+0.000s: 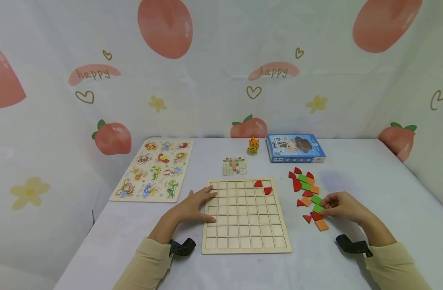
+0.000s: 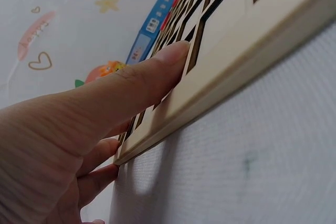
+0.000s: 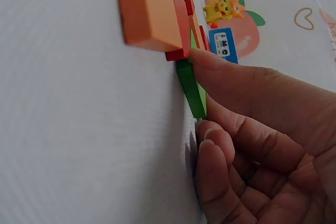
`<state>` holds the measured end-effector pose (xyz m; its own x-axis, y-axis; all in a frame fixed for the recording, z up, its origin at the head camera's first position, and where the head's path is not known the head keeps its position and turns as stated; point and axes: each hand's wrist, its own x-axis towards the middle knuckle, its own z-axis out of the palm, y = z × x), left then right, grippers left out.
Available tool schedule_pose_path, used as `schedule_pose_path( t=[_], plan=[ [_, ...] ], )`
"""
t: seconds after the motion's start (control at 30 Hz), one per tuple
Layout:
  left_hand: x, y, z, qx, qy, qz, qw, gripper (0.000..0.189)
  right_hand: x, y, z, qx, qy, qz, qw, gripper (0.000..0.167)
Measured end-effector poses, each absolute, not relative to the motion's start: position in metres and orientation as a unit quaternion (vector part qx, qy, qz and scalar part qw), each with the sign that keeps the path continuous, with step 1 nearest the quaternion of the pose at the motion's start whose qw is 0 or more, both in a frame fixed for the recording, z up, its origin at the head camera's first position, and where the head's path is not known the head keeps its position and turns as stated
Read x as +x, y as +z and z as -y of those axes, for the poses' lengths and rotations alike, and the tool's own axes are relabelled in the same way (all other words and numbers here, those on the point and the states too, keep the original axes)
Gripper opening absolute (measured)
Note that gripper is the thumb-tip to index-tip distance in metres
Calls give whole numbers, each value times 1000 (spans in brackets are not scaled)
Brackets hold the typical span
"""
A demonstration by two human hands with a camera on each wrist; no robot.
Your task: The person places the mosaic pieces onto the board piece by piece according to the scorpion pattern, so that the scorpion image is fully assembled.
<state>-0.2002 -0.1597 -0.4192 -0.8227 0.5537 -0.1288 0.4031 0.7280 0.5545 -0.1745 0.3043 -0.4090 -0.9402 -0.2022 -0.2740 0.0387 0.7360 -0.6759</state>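
A wooden grid board (image 1: 246, 250) lies flat in front of me, with two red quarter-round pieces (image 1: 258, 184) in cells near its top right. My left hand (image 1: 192, 206) rests on its left edge, fingers spread. In the left wrist view the thumb (image 2: 152, 69) lies over the board's rim (image 2: 236, 82). At the right, my right hand (image 1: 342, 206) pinches a green square tile (image 1: 317, 208) by its edges, thumb and fingertips at its sides. In the right wrist view that green tile (image 3: 190, 90) appears low on the table, its far side partly hidden by the thumb.
Loose red, orange and green pieces (image 1: 321, 225) lie in a strip right of the board. Behind stand a pattern card (image 1: 234, 166), a small toy figure (image 1: 253, 145) and a blue box (image 1: 296, 148). A picture puzzle board (image 1: 152, 171) lies at the left.
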Motion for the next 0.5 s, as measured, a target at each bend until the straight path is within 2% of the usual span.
schedule_pose_path(
  t=[0.5],
  plan=[
    [-199,-419,160,257,269,-917,146,85,-172,-408,-302,-60,-338,-927,148,37]
  ],
)
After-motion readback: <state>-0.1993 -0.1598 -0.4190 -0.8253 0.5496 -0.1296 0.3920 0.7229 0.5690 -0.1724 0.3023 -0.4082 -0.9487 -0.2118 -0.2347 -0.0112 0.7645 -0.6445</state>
